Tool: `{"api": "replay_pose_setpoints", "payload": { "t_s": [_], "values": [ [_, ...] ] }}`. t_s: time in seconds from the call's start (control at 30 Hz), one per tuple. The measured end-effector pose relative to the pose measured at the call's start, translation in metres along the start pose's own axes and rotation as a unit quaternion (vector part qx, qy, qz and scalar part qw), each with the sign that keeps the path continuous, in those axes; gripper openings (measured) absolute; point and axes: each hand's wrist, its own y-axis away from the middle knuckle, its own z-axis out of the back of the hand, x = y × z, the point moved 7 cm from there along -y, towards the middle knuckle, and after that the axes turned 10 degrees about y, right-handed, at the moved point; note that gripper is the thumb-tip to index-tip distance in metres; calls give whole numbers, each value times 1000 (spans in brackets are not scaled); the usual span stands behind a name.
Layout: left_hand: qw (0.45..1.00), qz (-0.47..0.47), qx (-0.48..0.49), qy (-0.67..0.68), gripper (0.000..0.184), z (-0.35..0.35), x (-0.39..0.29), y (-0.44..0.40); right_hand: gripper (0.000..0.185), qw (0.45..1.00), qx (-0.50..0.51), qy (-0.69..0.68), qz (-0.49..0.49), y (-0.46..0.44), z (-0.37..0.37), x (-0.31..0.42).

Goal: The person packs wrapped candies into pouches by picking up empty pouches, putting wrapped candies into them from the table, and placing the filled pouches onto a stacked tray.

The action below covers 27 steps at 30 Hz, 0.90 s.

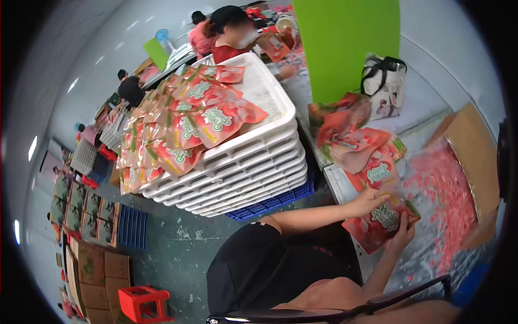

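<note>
A red candy pouch [382,221] with pale lettering is held in front of me, over the edge of the work table. My left hand [368,203] is closed on one edge of it, fingers lying across its printed front. At the opposite side, my right hand [400,236] grips the pouch with the thumb on its front. Just beyond my left hand lies a stack of similar pouches [380,167]. Close to my right hand is a heap of small pink-red wrapped candies [445,200], spilling from a cardboard box [464,146].
Stacked white trays [232,181] stand to the left on a blue crate [280,202], with many pouches [189,119] piled on top. A green panel [348,48] and a white bag [384,86] are at the back. Co-workers [232,32] sit beyond. A red stool [144,302] stands on the floor.
</note>
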Motion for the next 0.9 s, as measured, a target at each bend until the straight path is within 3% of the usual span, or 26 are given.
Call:
{"api": "replay_pose_setpoints", "payload": {
  "t_s": [0.07, 0.1, 0.17, 0.27, 0.33, 0.4, 0.47, 0.53, 0.6, 0.63, 0.67, 0.73, 0.8, 0.9],
  "values": [
    [992, -81, -81, -54, 27, 5, -34, 8, 22, 1000, 10, -12, -15, -1, -6, -5],
    [977, -165, -129, -24, 24, 6, -55, 14, 22, 1000, 19, -14, -12, -1, -11, -5],
    [969, -192, -153, -41, 22, 10, -66, 19, 23, 1000, -13, 26, 0, 3, -15, -2],
    [943, -256, -194, -89, 18, 23, -66, 21, 22, 999, 21, -26, -9, 10, -32, 10],
    [927, -311, -154, -143, 21, 22, -74, 23, 21, 998, 42, -51, -14, 8, -32, 5],
    [928, -316, -151, -127, 24, 26, -78, 26, 33, 995, 74, -51, -30, 2, -29, -3],
    [972, -220, -76, -37, 25, 28, -61, 20, 34, 994, 94, -47, -27, -1, -30, -3],
    [969, -233, -75, -42, 30, 26, -69, 23, 33, 994, 92, -39, -32, -6, -31, -1],
    [984, -151, -57, 77, 31, 21, -69, 22, 31, 994, 97, -48, -25, -6, -37, 1],
    [963, -224, -108, 102, 34, 21, -80, 22, 29, 993, 103, -49, -32, -6, -39, 1],
    [962, -229, -113, 100, 34, 27, -83, 24, 26, 992, 109, -50, -38, -7, -42, 1],
    [985, -144, -89, 23, 34, 35, -75, 22, 20, 993, 111, -43, -27, 2, -57, 12],
    [985, -150, -87, 11, 34, 45, -68, 22, 15, 993, 109, -35, -17, 2, -60, 14],
    [984, -160, -76, 9, 34, 47, -68, 28, 15, 981, 195, -16, 3, 4, -70, 12]
  ]
}}
